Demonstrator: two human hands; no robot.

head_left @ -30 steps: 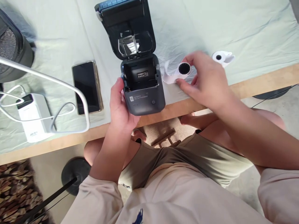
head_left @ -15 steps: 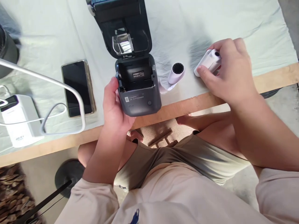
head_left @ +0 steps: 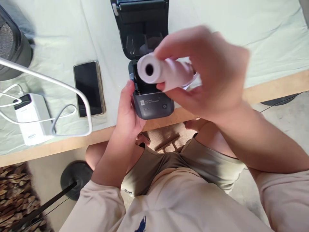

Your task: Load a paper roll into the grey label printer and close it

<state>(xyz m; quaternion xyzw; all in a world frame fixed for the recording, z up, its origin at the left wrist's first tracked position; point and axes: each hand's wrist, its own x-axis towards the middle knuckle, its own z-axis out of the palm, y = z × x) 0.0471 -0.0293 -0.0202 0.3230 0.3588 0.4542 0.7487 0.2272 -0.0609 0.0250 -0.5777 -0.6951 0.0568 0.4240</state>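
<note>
A small dark grey label printer (head_left: 154, 104) sits at the table's near edge with its lid (head_left: 141, 19) swung open and standing up behind it. My left hand (head_left: 126, 109) grips the printer's left side. My right hand (head_left: 207, 74) is raised above the printer and holds a white paper roll (head_left: 161, 71) lying sideways, its dark core hole facing left. The roll hides most of the printer's open paper bay. The other roll is hidden behind my right hand.
A black phone (head_left: 88, 88) lies face up left of the printer. Further left a white power bank (head_left: 30, 119) with white cables (head_left: 60, 112) rests on the pale green cloth (head_left: 241, 25). A dark round object (head_left: 12, 51) stands at the far left. The wooden table edge (head_left: 272, 85) runs in front.
My right hand let go of the first roll, reached right to the second roll, picked it up and brought it left above the open printer. My left hand stayed on the printer.
</note>
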